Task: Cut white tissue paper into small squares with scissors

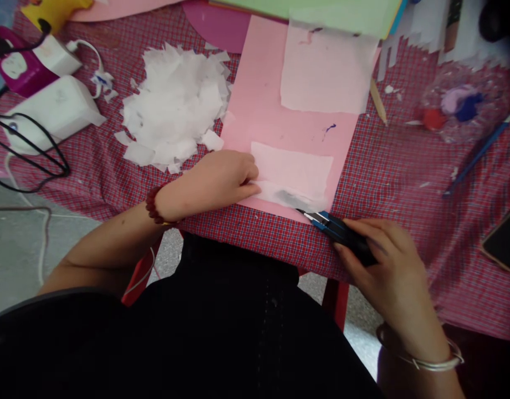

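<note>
My right hand [390, 271] grips a black and blue box cutter [346, 235]. Its blade points left, at the lower edge of a folded piece of thin white paper [294, 166]. That paper lies on a pink sheet [255, 105], and a blurred grey smear shows along its lower fold. At the paper's left edge, my left hand [228, 174] has its fingers curled and closed on it, thumb along the fold. Farther up the pink sheet is a bigger piece of thin white paper [325, 72]. A heap of small white paper pieces [176, 105] sits beyond my left hand.
White adapters [55, 113] and black cables [30, 149] occupy the left. To the right are a pencil [378, 102], a clear bumpy dish [450, 127] with coloured lumps, a blue brush [482, 152] and a dark phone-like slab [506, 241]. Green card [333, 14] lies at the back.
</note>
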Tool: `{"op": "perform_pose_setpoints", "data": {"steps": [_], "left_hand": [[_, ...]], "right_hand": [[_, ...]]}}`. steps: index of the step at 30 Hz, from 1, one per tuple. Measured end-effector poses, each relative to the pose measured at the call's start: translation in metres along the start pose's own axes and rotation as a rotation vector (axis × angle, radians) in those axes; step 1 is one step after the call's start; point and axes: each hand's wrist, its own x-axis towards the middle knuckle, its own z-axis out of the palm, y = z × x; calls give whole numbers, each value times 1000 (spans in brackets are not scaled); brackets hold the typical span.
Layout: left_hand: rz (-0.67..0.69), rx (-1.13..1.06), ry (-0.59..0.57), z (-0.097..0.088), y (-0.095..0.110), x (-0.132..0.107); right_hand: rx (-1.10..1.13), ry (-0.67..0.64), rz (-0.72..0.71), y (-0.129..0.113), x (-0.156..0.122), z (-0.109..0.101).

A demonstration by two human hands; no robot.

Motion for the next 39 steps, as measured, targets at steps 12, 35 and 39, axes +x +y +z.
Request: {"op": "perform_pose_setpoints", "data": {"steps": [12,35,39], "left_hand": [[-22,-6,73,5,3,-13],[-21,104,16,5,4,-12],[-46,157,9,7,6,-12]], "right_hand": [[1,-60,-73,-2,19,0],[42,-102,-69,1,23,-1],[45,-86,-85,3,23,0]]}}
